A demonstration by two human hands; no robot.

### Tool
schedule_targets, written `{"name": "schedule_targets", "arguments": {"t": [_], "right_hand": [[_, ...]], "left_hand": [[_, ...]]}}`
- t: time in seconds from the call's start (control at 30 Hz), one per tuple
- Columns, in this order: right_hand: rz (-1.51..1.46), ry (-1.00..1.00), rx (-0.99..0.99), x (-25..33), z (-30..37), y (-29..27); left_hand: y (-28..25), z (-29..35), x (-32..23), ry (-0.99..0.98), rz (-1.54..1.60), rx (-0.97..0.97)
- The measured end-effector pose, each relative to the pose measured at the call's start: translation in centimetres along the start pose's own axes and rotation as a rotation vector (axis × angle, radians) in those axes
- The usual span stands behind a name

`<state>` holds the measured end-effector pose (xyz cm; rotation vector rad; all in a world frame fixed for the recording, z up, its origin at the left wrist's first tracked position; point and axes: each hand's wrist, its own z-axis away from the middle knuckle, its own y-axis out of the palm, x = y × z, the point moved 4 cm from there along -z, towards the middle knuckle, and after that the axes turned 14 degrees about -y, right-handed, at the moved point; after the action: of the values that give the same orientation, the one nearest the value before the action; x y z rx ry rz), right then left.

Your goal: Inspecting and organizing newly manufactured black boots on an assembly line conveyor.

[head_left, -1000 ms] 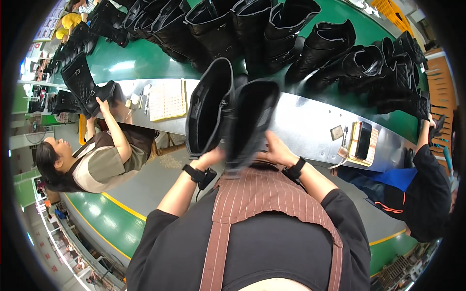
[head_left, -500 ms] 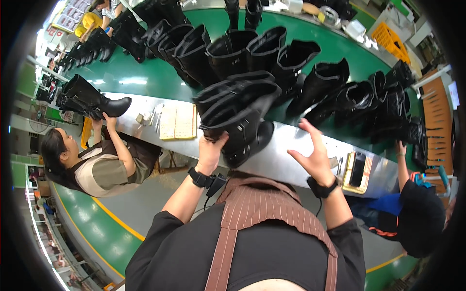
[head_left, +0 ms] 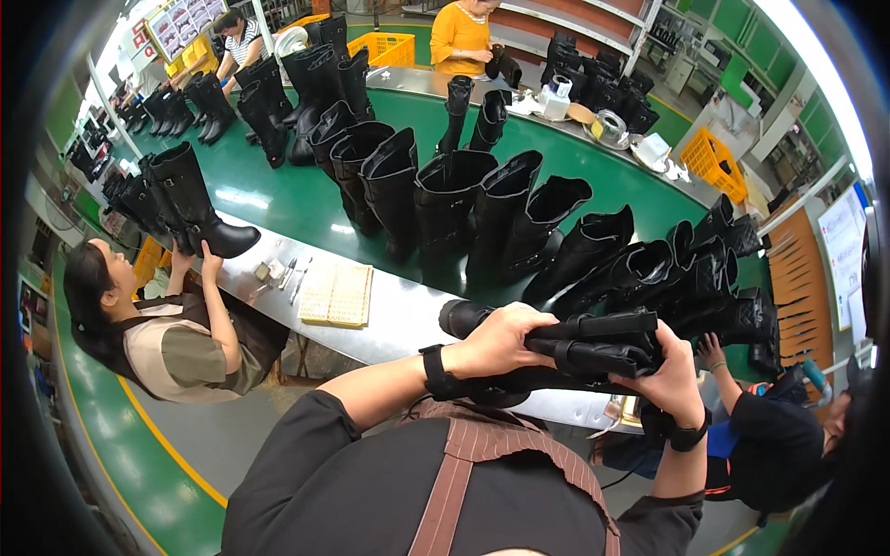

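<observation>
Black boots (head_left: 603,338), held: middles partly hidden by left hand (head_left: 501,338), shaft tops partly hidden by right hand (head_left: 672,375); yellow pad (head_left: 631,409), near edge of steel counter (head_left: 408,308): mostly covered; distant boots (head_left: 171,111), far left end of green table (head_left: 306,199): too small for detail; worker in yellow top (head_left: 461,42), beyond far edge: head mostly cut off above; apron strap (head_left: 443,505): cut off below

Black boots (head_left: 595,350) are held sideways between the hands (head_left: 502,343), toes left, shafts right.
</observation>
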<state>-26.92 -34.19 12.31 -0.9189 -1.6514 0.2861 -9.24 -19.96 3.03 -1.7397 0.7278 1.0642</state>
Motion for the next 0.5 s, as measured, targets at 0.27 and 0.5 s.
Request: {"name": "schedule_targets", "arguments": {"t": [0.27, 0.5], "right_hand": [[0.29, -0.021, -0.284, 4.1, 0.3, -6.9], [0.365, 0.122, -0.768, 6.1, -0.1, -22.0]], "left_hand": [[-6.5, 0.9, -3.2, 0.275, 0.19, -0.356], [-13.7, 9.8, 11.0, -0.443, 0.293, -0.451]]}}
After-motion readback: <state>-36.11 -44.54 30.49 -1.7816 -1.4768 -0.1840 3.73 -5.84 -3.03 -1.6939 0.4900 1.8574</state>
